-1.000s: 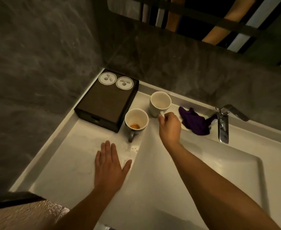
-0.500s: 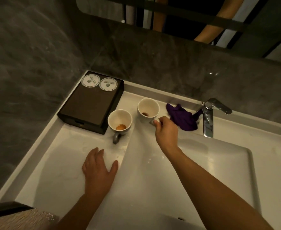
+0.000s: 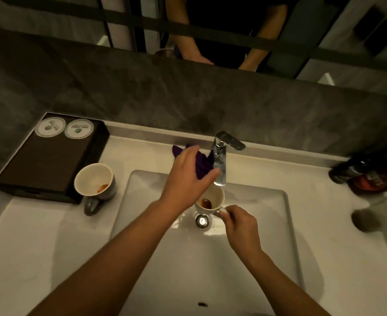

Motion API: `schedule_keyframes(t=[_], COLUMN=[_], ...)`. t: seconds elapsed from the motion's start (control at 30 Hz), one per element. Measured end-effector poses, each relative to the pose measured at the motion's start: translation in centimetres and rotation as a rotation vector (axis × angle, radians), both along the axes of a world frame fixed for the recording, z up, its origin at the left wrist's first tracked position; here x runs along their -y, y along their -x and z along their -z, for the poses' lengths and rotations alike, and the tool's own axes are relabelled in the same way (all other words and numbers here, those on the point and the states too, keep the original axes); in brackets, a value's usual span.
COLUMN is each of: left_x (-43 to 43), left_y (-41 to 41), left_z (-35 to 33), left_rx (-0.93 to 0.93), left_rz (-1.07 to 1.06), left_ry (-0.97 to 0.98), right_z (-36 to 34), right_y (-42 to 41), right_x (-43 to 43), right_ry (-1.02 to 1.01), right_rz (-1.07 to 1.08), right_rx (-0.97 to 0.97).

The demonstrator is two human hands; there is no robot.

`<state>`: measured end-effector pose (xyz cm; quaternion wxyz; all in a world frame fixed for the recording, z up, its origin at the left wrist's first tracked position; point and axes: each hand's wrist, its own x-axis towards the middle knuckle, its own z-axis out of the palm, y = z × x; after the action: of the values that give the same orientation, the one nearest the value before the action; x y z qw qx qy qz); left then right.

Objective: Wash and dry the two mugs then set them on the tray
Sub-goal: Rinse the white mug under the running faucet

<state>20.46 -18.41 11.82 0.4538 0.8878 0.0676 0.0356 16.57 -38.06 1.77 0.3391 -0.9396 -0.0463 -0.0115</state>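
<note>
My right hand (image 3: 239, 226) grips the handle of a white mug (image 3: 213, 200) with brown dregs, holding it over the sink basin (image 3: 210, 258) just under the tap spout (image 3: 220, 163). My left hand (image 3: 188, 176) hovers open above the mug's left side, fingers stretched toward the tap, empty. A second mug (image 3: 94, 183), grey outside with orange dregs, stands on the counter left of the basin. The dark tray (image 3: 48, 156) lies at the far left against the wall, with two round white coasters on its back end.
A purple cloth (image 3: 201, 165) lies behind my left hand beside the tap. The drain (image 3: 202, 221) sits below the mug. Dark bottles (image 3: 368, 172) lie at the right on the counter. A mirror above the grey wall reflects a person's arms.
My right hand has carried the white mug from the counter to under the tap. My left hand left the counter and rose toward the tap. The view shifted right.
</note>
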Motion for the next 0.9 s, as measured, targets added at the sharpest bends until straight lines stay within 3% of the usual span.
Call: schedule_keyframes(t=[0.2,0.47,0.67,0.9], left_x=[4.1,4.4,3.8,2.5], left_y=[-7.6,-9.3,-9.7,-8.2], left_z=[-0.4,-0.5,-1.5,-1.1], left_rx=[-0.066,-0.005,-0.035,-0.093], left_rz=[0.076,0.062,0.069,0.074], left_ry=[-0.175,-0.338,-0.270,0.002], right_z=[-0.3,-0.8,-0.8,-1.0], right_y=[-1.8,-2.8,-2.4,-1.5], right_x=[2.3,2.4,2.2,2.4], right_ry=[-0.010,-0.007,-0.015,-0.010], right_rz=[0.001,-0.050,-0.063,-0.082], right_rx=[0.026,-0.028,-0.061,-0.098])
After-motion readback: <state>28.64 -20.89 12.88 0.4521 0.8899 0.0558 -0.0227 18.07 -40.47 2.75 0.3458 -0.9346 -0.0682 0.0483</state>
